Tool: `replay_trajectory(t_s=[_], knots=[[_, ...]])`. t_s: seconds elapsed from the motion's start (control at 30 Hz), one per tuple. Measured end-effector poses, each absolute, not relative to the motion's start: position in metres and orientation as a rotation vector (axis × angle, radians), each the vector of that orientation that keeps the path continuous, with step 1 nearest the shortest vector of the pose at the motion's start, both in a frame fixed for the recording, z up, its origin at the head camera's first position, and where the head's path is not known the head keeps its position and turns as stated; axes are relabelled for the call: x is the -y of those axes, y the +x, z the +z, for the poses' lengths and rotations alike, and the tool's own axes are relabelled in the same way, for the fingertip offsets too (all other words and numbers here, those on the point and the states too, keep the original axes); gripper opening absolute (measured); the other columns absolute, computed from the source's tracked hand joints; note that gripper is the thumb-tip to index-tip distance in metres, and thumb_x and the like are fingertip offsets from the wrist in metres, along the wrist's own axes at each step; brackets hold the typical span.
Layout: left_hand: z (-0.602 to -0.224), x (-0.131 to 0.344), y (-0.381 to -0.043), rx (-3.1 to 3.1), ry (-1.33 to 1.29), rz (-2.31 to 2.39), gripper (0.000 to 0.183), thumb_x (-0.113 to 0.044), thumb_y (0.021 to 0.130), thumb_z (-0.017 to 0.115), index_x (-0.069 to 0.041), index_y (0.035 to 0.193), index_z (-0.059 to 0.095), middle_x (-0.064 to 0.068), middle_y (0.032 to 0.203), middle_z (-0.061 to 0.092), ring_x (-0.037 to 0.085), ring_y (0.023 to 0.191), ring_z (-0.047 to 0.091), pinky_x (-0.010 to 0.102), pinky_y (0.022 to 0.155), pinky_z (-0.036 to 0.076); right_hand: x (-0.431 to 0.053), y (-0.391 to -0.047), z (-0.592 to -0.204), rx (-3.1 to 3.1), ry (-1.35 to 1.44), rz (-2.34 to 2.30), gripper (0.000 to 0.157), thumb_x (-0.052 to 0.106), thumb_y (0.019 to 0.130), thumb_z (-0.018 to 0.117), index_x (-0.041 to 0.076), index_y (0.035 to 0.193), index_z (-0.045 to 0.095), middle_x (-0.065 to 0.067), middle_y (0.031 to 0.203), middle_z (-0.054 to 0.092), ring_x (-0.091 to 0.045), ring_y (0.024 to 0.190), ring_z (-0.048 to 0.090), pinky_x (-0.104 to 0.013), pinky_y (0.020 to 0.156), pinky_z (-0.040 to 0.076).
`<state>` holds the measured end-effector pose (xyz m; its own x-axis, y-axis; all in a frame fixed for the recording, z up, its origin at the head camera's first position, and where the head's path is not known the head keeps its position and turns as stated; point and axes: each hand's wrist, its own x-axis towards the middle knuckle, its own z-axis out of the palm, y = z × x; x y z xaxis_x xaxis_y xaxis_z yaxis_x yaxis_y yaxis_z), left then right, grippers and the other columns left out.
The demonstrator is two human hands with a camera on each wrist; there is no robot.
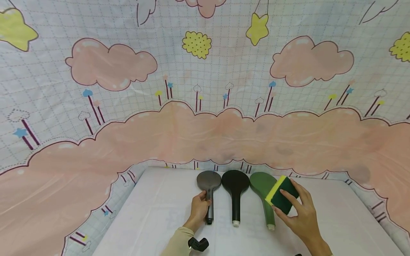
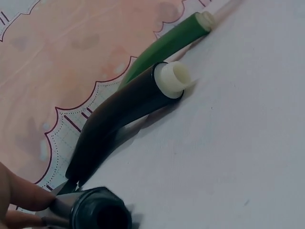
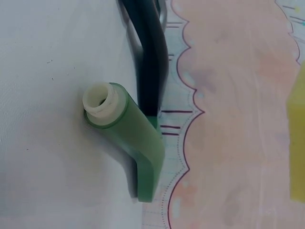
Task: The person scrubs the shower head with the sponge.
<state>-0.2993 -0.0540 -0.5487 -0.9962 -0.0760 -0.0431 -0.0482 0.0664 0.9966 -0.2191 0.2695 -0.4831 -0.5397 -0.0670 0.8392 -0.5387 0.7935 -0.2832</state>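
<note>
Three shower heads lie face up in a row: a grey one [image 1: 209, 179], a black one [image 1: 235, 182] and a green one [image 1: 260, 182]. My left hand [image 1: 199, 209] pinches the handle of the grey one, whose dark threaded end [image 2: 101, 210] shows in the left wrist view. Between the fingers and thumb of my right hand [image 1: 302, 213] is a scouring sponge [image 1: 285, 197], yellow with a dark green pad. It is held above the green shower head and covers part of its head and neck. The sponge's yellow side [image 3: 297, 143] appears at the right wrist view's edge.
The shower heads lie on a white tabletop [image 1: 153, 206]. Behind it hangs a patterned cloth [image 1: 217, 138] with pink clouds and yellow stars. Pale threaded ends on the black and green handles point toward the near side.
</note>
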Motion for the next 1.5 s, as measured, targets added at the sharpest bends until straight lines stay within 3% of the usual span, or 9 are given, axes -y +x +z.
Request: replay_trajectory(t_s=[0.27, 0.33, 0.47, 0.6, 0.67, 0.73, 0.83, 1.13, 1.5], knots=[[-0.543, 0.055, -0.299, 2.452, 0.118, -1.764, 0.053, 0.004, 0.082, 0.068, 0.014, 0.132, 0.052, 0.031, 0.125, 0.062, 0.040, 0.114, 0.063, 0.046, 0.095, 0.052, -0.273, -0.219, -0.482, 2.081, 0.429, 0.655, 0.070, 0.071, 0.084, 0.055, 0.009, 0.114, 0.071, -0.022, 0.144, 0.049, -0.025, 0.134, 0.041, -0.001, 0.105, 0.021], [-0.543, 0.056, -0.299, 2.459, 0.119, -1.713, 0.052, 0.001, 0.081, 0.068, 0.011, 0.131, 0.056, 0.029, 0.124, 0.063, 0.041, 0.115, 0.063, 0.049, 0.096, 0.051, -0.275, -0.219, -0.483, 2.108, 0.412, 0.656, 0.067, 0.068, 0.083, 0.062, 0.010, 0.115, 0.071, -0.021, 0.146, 0.048, -0.028, 0.134, 0.041, 0.000, 0.105, 0.020], [-0.545, 0.058, -0.297, 2.454, 0.102, -1.557, 0.046, -0.002, 0.079, 0.070, 0.003, 0.124, 0.063, 0.026, 0.124, 0.065, 0.044, 0.116, 0.060, 0.053, 0.098, 0.048, -0.280, -0.220, -0.485, 2.162, 0.382, 0.646, 0.058, 0.040, 0.069, 0.088, 0.010, 0.116, 0.070, -0.021, 0.146, 0.047, -0.036, 0.130, 0.042, 0.001, 0.103, 0.018], [-0.540, 0.060, -0.292, 2.414, -0.017, -1.448, 0.041, -0.001, 0.079, 0.070, 0.001, 0.119, 0.066, 0.022, 0.125, 0.065, 0.043, 0.117, 0.060, 0.054, 0.099, 0.048, -0.284, -0.221, -0.488, 2.195, 0.354, 0.625, 0.066, 0.018, 0.054, 0.093, 0.011, 0.115, 0.069, -0.022, 0.144, 0.048, -0.041, 0.126, 0.043, 0.003, 0.101, 0.017], [-0.536, 0.061, -0.289, 2.393, -0.104, -1.415, 0.038, 0.000, 0.081, 0.069, 0.003, 0.119, 0.066, 0.023, 0.125, 0.065, 0.042, 0.118, 0.060, 0.052, 0.099, 0.049, -0.285, -0.222, -0.489, 2.206, 0.339, 0.608, 0.066, 0.018, 0.053, 0.093, 0.011, 0.114, 0.070, -0.023, 0.142, 0.050, -0.042, 0.124, 0.044, -0.011, 0.105, 0.037], [-0.531, 0.062, -0.286, 2.378, -0.181, -1.391, 0.037, 0.000, 0.083, 0.067, 0.004, 0.120, 0.065, 0.023, 0.128, 0.063, 0.041, 0.121, 0.059, 0.051, 0.100, 0.048, -0.287, -0.222, -0.491, 2.216, 0.331, 0.611, 0.064, 0.018, 0.054, 0.093, 0.011, 0.113, 0.070, -0.024, 0.140, 0.051, -0.043, 0.123, 0.045, -0.035, 0.100, 0.051], [-0.524, 0.064, -0.283, 2.389, -0.263, -1.365, 0.036, -0.002, 0.086, 0.066, 0.005, 0.122, 0.064, 0.023, 0.133, 0.060, 0.040, 0.124, 0.057, 0.051, 0.102, 0.046, -0.289, -0.223, -0.493, 2.254, 0.310, 0.624, 0.061, 0.019, 0.056, 0.092, 0.010, 0.112, 0.070, -0.026, 0.138, 0.051, -0.046, 0.122, 0.045, -0.066, 0.080, 0.050], [-0.502, 0.066, -0.278, 2.475, -0.438, -1.271, 0.045, -0.013, 0.091, 0.064, 0.001, 0.133, 0.058, 0.021, 0.143, 0.052, 0.042, 0.130, 0.050, 0.056, 0.105, 0.042, -0.298, -0.224, -0.501, 2.413, 0.256, 0.622, 0.055, 0.027, 0.067, 0.088, 0.010, 0.115, 0.067, -0.029, 0.136, 0.050, -0.048, 0.117, 0.046, -0.068, 0.079, 0.047], [-0.484, 0.068, -0.272, 2.531, -0.534, -1.107, 0.051, -0.027, 0.093, 0.063, -0.006, 0.138, 0.056, 0.016, 0.149, 0.048, 0.039, 0.135, 0.046, 0.056, 0.106, 0.041, -0.312, -0.226, -0.503, 2.771, 0.127, 0.565, 0.063, 0.047, 0.076, 0.080, 0.007, 0.121, 0.065, -0.032, 0.138, 0.046, -0.054, 0.120, 0.045, -0.071, 0.087, 0.044]])
